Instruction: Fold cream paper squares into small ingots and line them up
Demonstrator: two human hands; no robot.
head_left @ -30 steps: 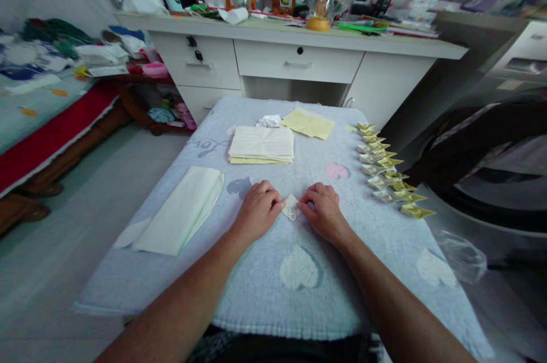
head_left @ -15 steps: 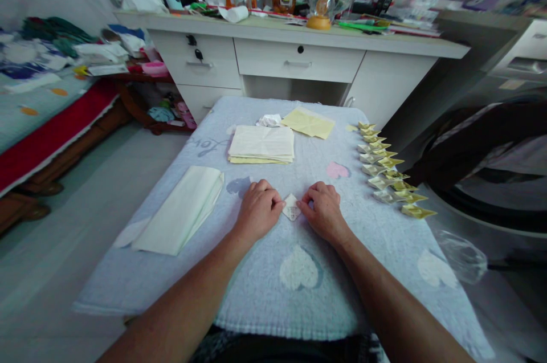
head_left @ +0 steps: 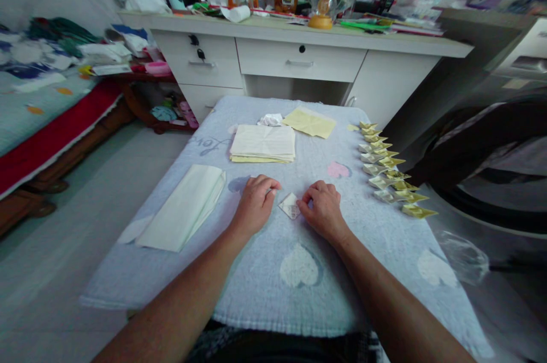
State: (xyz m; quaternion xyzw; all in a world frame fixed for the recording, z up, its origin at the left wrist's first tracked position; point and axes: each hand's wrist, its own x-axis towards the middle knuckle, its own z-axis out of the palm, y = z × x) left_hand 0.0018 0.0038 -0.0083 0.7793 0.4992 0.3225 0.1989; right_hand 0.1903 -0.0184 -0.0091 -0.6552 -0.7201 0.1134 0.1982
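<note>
A small folded paper square (head_left: 289, 206), white with printed marks, lies turned like a diamond on the cloth-covered table. My right hand (head_left: 321, 207) pinches its right corner between thumb and fingers. Just left of the paper, my left hand (head_left: 257, 199) hovers or rests apart from it, thumb and fingers parted and nothing held. Beyond my hands sits a stack of white and yellow paper sheets (head_left: 263, 142). A folded pale sheet bundle (head_left: 183, 207) lies left of my left hand.
Several folded paper boats (head_left: 387, 172) line the table's right edge. A yellow sheet (head_left: 310, 122) and crumpled white paper (head_left: 270, 119) lie at the back. Behind stands a cluttered white desk (head_left: 301, 58); a washing machine (head_left: 491, 158) is at right, a bed (head_left: 55, 106) at left.
My left hand has let go of the folded paper's left corner and moved a little left, its fingers parting. My right hand stays at the right corner.
</note>
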